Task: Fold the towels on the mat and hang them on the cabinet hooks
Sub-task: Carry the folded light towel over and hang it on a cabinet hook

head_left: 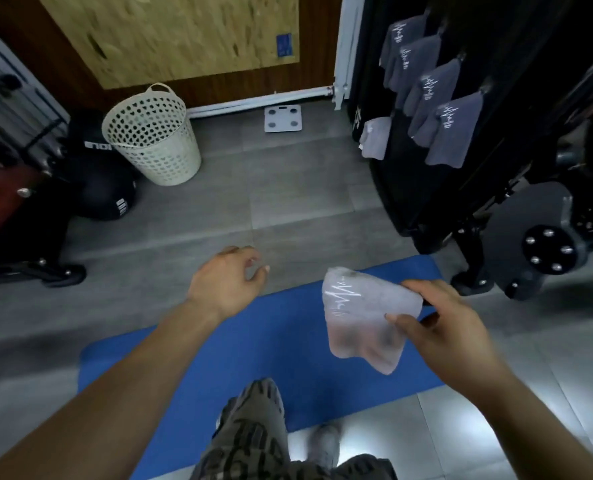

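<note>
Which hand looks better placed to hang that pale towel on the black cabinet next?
Probably the right. The right hand grips the folded pale towel, and the black cabinet with hung grey towels stands on that side. The left hand holds nothing and is farther from it.

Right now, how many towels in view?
6: four dark grey towels hang in a row on the cabinet; a pale towel hangs below-left of them; the right hand holds a sixth towel. Others may be hidden.
</note>
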### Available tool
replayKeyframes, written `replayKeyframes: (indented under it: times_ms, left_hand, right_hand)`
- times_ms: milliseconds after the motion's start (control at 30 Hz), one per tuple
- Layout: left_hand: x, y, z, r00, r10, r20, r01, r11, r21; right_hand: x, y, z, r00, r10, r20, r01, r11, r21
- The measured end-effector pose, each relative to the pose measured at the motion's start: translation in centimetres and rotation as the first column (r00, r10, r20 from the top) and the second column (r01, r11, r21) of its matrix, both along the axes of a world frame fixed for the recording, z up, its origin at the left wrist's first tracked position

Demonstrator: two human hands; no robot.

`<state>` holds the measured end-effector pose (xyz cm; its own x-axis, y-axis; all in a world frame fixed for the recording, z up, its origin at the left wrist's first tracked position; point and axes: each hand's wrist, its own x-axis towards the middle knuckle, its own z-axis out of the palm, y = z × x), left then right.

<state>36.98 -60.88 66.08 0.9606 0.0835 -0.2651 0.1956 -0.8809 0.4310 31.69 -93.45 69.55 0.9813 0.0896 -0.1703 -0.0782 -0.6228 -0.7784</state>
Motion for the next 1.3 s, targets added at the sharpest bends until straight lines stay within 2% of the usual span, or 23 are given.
replayKeyframes:
  times_ms: [267, 433, 533, 733, 800, 900, 967, 1067, 1133, 1300]
  left_hand:
    - [15.5, -0.8, -2.8, 0.992, -0.123, -0.009, 0.123, 0.992, 0.015]
    - [32.0, -0.1, -4.4, 0.963, -0.266, 0.044, 0.265, 0.963, 0.044]
    - [43.6, -0.1, -3.9, 0.911, -0.412, 0.004, 0.410, 0.909, 0.079]
    - [60.6, -4.1, 1.1, 0.788, -0.613, 0.059, 0.615, 0.785, -0.068]
    - [64.5, -7.1, 3.5, 0.757, -0.646, 0.097, 0.651, 0.737, -0.179]
    - [68.4, -12.6, 7.9, 0.683, -0.726, 0.078, 0.658, 0.566, -0.496]
    - [70.1, -16.2, 11.3, 0.557, -0.828, 0.064, 0.667, 0.400, -0.628]
    - [71.5, -21.1, 15.4, 0.405, -0.906, 0.125, 0.689, 0.213, -0.692]
    - [72.2, -24.2, 17.8, 0.314, -0.928, 0.200, 0.724, 0.098, -0.682]
    - [73.7, -30.8, 23.1, 0.078, -0.969, 0.234, 0.757, -0.095, -0.647]
  right_hand:
    - [12.0, 0.3, -0.8, 0.991, -0.129, 0.022, 0.129, 0.991, -0.024]
    - [24.5, 2.2, -2.1, 0.975, -0.217, 0.051, 0.218, 0.975, -0.029]
    - [32.4, 3.6, -1.6, 0.951, -0.307, 0.042, 0.307, 0.952, -0.008]
    - [44.5, 4.0, 2.8, 0.890, -0.452, 0.058, 0.452, 0.892, 0.016]
    - [47.1, 3.2, 4.8, 0.871, -0.485, 0.077, 0.483, 0.874, 0.049]
    - [50.6, 0.7, 7.9, 0.823, -0.567, 0.050, 0.555, 0.819, 0.144]
    - [52.5, -1.1, 10.0, 0.819, -0.571, 0.053, 0.553, 0.811, 0.189]
    - [54.9, -4.3, 13.1, 0.826, -0.559, 0.072, 0.527, 0.811, 0.253]
    - [56.2, -6.6, 15.2, 0.833, -0.543, 0.107, 0.496, 0.819, 0.289]
    - [58.1, -12.3, 19.4, 0.857, -0.486, 0.170, 0.384, 0.824, 0.416]
